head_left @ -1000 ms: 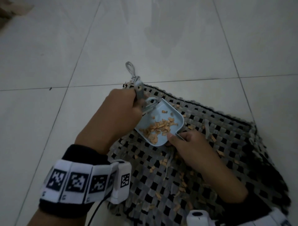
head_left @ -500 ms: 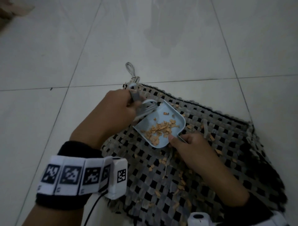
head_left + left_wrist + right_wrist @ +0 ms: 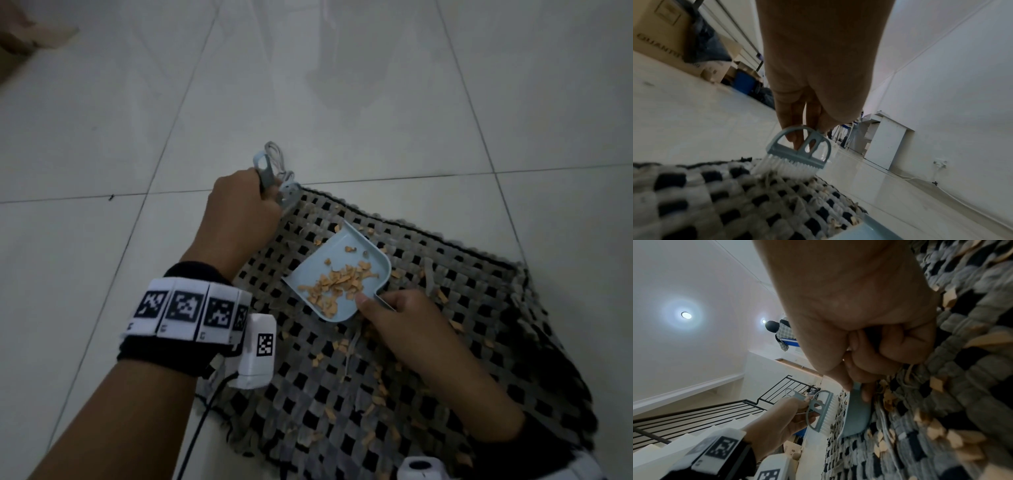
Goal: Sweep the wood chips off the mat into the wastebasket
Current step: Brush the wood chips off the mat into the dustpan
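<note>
A grey-and-black woven mat [image 3: 428, 394] lies on the tiled floor, strewn with orange wood chips [image 3: 370, 437]. My left hand [image 3: 245, 205] grips a small blue-grey brush [image 3: 799, 148] by its handle, its white bristles touching the mat's far left corner. My right hand [image 3: 394, 311] pinches the handle of a light blue dustpan [image 3: 342, 270] that rests on the mat and holds a pile of chips [image 3: 337, 284]. The brush [image 3: 821, 410] stands a short way left of the dustpan [image 3: 856, 412]. No wastebasket is in view.
Pale floor tiles [image 3: 308, 85] surround the mat. A grey cord loop [image 3: 275, 157] lies just beyond the mat's far corner. Cardboard boxes [image 3: 663, 32] and a white cabinet [image 3: 885, 142] stand along the distant walls. A person [image 3: 783, 332] stands far off.
My left hand has drawn the brush away from the dustpan, back up and left to the mat's far corner. The dustpan and right hand have stayed in place with the chips inside.
</note>
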